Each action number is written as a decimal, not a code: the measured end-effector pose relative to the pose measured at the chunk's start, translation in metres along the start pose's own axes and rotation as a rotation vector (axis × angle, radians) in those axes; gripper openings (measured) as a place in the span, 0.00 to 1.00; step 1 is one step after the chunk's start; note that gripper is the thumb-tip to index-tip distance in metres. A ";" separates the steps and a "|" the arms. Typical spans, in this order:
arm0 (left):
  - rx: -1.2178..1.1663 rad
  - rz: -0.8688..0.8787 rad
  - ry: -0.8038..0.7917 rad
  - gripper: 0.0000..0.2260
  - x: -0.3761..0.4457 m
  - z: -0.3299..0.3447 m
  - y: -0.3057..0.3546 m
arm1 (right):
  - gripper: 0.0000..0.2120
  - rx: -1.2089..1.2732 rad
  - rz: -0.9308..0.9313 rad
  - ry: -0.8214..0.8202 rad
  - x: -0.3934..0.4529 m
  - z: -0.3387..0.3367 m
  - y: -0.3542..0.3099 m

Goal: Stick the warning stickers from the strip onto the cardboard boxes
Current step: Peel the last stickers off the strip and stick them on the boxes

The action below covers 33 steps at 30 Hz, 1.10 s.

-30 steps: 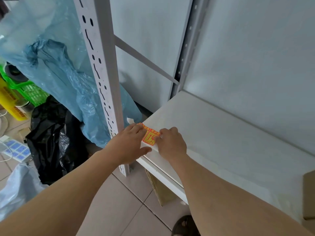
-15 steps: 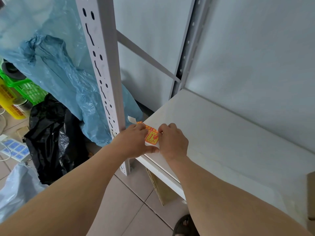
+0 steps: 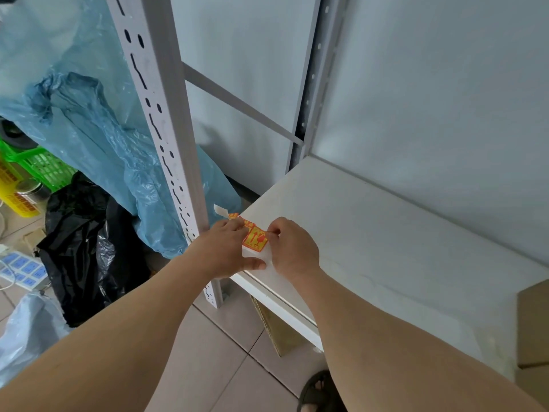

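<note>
A strip of orange and red warning stickers (image 3: 254, 237) lies at the near left corner of the white shelf board (image 3: 371, 233). My left hand (image 3: 224, 248) holds the strip from the left, fingers over its far end and thumb stretched under it. My right hand (image 3: 292, 248) pinches the edge of the nearest sticker with curled fingers. The strip's white tail (image 3: 219, 210) sticks out past the shelf corner. A cardboard box (image 3: 533, 325) shows at the right edge of the shelf, partly cut off.
A perforated white shelf post (image 3: 166, 144) stands just left of my hands. Blue plastic sheeting (image 3: 98, 138), a black bag (image 3: 86, 248) and green and yellow crates (image 3: 32, 171) crowd the floor to the left. Another cardboard box (image 3: 276, 331) sits under the shelf.
Both hands stay at the shelf corner. My right fingers have shifted onto the sticker's right edge, and more of the sticker face shows between the hands.
</note>
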<state>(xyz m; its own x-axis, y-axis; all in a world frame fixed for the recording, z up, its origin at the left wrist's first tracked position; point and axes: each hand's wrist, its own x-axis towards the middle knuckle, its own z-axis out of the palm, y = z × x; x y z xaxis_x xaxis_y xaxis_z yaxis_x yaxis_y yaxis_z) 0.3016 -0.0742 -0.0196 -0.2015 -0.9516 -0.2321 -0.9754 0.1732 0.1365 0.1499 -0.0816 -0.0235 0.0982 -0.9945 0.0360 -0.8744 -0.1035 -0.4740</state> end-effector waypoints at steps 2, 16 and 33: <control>-0.007 -0.010 -0.016 0.39 0.000 0.000 0.000 | 0.10 0.072 0.017 -0.026 0.000 -0.003 0.001; 0.083 0.067 0.014 0.34 -0.017 -0.012 0.018 | 0.05 0.219 0.055 -0.074 -0.028 -0.063 0.034; 0.190 0.741 0.235 0.21 -0.096 -0.039 0.303 | 0.02 -0.017 0.207 -0.021 -0.245 -0.274 0.204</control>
<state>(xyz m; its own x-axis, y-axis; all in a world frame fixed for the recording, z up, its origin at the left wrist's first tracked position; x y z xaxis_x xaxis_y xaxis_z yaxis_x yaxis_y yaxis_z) 0.0289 0.0596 0.0820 -0.7993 -0.5973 0.0667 -0.5983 0.8012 0.0048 -0.1835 0.1370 0.1122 -0.0750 -0.9941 -0.0788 -0.8846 0.1028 -0.4549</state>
